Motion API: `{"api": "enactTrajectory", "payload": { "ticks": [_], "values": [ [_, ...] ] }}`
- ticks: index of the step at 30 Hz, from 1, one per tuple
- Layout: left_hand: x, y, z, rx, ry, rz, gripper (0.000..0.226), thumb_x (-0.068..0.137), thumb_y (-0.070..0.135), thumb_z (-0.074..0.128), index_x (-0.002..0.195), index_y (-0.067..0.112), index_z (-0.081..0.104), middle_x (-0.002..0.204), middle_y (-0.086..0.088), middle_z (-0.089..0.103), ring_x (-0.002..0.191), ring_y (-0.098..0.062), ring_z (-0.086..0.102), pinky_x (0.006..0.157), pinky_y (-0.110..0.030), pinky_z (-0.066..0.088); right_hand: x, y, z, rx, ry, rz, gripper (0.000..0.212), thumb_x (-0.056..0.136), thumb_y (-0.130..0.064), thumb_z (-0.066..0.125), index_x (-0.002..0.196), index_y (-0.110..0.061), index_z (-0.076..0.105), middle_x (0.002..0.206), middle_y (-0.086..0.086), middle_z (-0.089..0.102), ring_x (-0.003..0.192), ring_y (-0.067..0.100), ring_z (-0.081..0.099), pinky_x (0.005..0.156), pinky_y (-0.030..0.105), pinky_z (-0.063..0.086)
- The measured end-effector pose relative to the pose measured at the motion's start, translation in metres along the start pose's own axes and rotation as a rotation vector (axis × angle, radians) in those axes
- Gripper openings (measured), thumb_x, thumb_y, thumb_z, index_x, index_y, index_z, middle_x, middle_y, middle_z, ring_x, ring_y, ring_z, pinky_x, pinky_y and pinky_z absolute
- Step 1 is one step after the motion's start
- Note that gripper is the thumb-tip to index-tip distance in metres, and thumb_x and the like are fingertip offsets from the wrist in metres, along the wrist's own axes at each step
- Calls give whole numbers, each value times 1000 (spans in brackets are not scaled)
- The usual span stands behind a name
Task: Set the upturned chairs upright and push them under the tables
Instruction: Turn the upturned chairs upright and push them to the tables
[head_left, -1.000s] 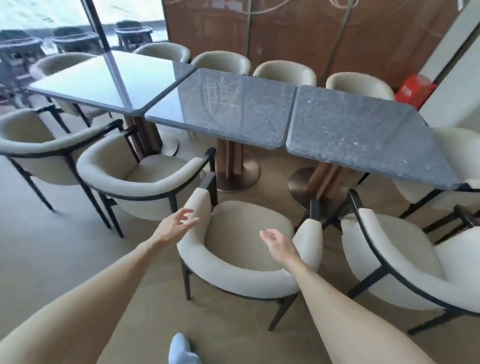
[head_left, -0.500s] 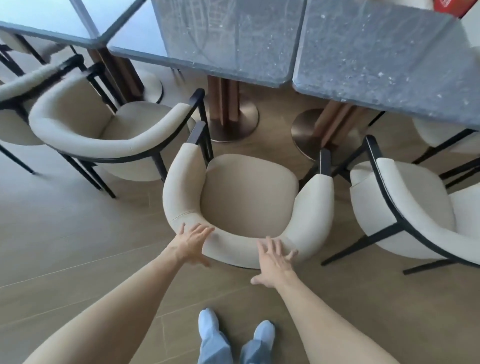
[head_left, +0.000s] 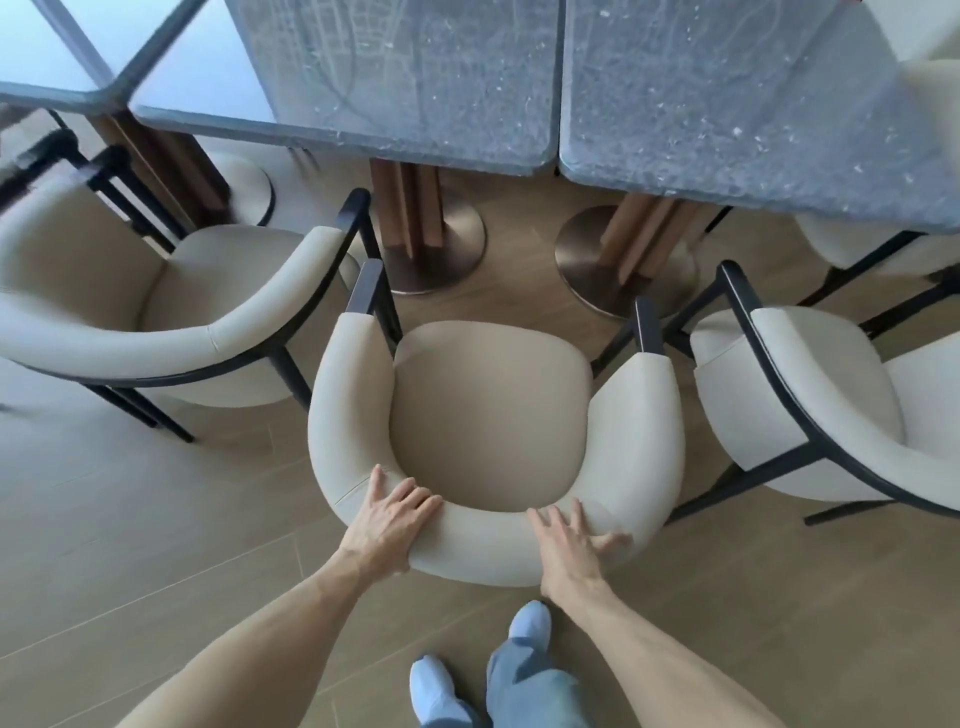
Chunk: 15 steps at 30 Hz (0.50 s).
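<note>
Both hands lie flat-fingered on the padded backrest of the middle chair (head_left: 493, 415): left hand (head_left: 387, 519), right hand (head_left: 566, 545). It stands upright, seat near the grey table (head_left: 415, 93), not yet under it.

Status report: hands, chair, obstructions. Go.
Both hands, left and right, flat on chair backrest. Chair upright, seat not under table. Table bases ahead; side chairs close.
</note>
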<state>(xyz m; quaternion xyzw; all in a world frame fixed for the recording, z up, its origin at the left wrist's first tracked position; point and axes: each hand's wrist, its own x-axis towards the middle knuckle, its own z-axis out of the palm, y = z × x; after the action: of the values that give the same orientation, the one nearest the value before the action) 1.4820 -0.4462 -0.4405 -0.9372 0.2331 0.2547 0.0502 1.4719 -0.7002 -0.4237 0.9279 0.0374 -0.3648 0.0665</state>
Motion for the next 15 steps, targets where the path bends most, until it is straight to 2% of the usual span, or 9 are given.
{"api": "enactTrajectory", "payload": {
  "ticks": [3,9,15],
  "values": [
    [20,-6,-11,-21,16,-9,86,74,32,70,150,24,31,145,7,44,138,-18,35,117,-61,6,13,8,-17,21,25,9,78,89,-9,66,151,-32,24,152,-4,35,153,28,6,99,80,23],
    [76,-19,-42,-32,27,-20,89,75,35,72,152,24,28,144,7,44,138,-19,34,118,-62,8,60,31,-59,-35,46,35,82,80,-5,72,145,-31,30,142,-6,43,145,25,19,93,85,23],
    [119,-45,-62,-12,39,-21,92,73,36,74,152,25,28,144,8,44,138,-18,34,118,-61,9,102,37,-90,-47,74,25,81,77,-3,73,142,-30,33,139,-4,44,143,25,23,90,85,23]
  ]
}}
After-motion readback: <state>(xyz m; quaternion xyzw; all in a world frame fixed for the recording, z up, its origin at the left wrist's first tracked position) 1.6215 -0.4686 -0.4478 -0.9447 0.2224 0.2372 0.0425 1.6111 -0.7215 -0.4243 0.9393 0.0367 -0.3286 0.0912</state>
